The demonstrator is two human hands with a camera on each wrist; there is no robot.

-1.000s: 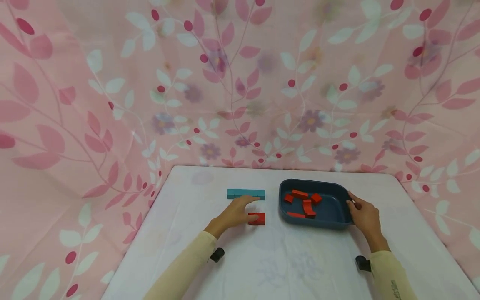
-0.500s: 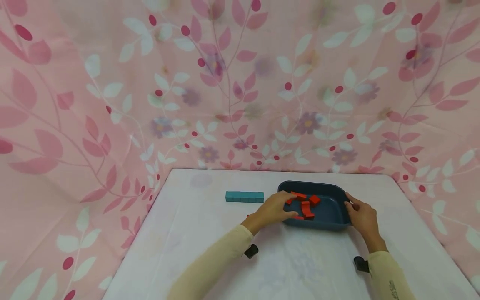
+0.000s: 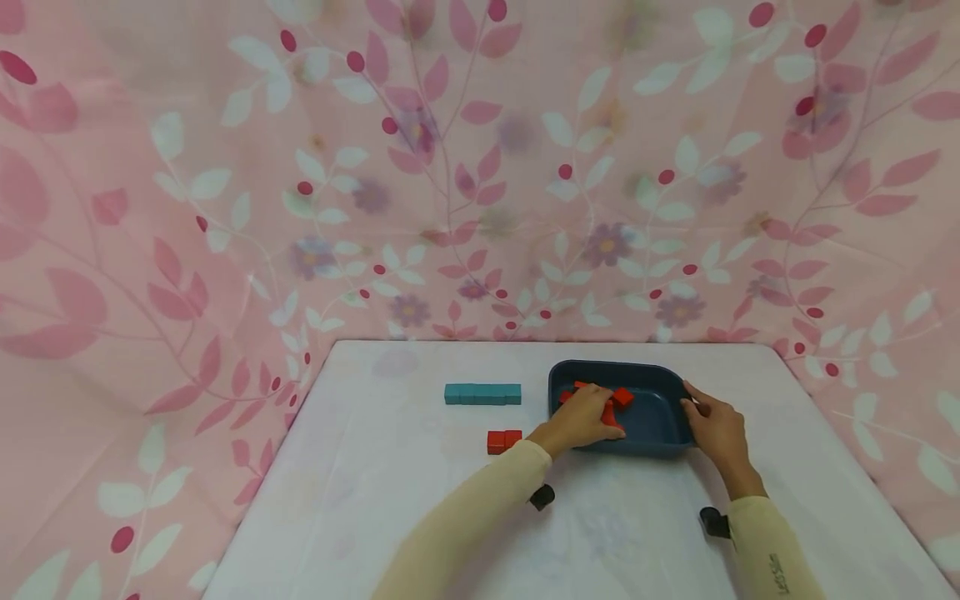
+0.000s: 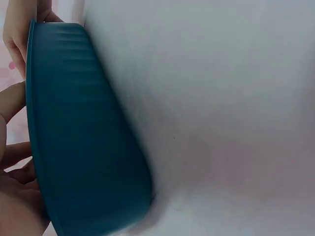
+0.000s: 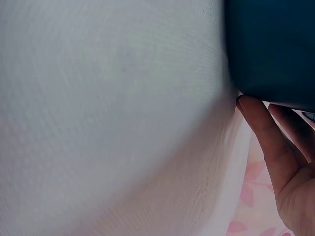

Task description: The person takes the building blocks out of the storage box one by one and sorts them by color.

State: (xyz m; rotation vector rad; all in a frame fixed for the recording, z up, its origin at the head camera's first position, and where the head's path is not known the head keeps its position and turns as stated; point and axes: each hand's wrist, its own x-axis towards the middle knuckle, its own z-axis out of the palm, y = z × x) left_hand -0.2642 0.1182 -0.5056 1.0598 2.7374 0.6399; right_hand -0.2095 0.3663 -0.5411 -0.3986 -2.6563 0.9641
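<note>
A dark blue dish (image 3: 660, 450) with a raised wall stands on the table and holds several red blocks. My left hand (image 3: 576, 423) reaches over its near left wall, thumb and fingers around a red block (image 3: 609, 414). Another red block (image 3: 623, 397) lies just beyond the fingertips, and my hand covers part of the others. At the dish's right end my right hand (image 3: 722, 431) grips the rim. In the left wrist view the dish's outer wall (image 4: 83, 128) hides the fingertips. The right wrist view has my right thumb (image 5: 263, 130) against the dish's corner.
Left of the dish, a row of teal blocks (image 3: 483, 394) lies on the white-covered table (image 3: 360, 492). Nearer my left wrist are two red blocks (image 3: 504, 442) side by side. A pink floral cloth (image 3: 480, 208) hangs behind the table.
My left hand has moved right from the red blocks on the table into the dish and closed around a red block there. My right hand keeps its grip on the rim.
</note>
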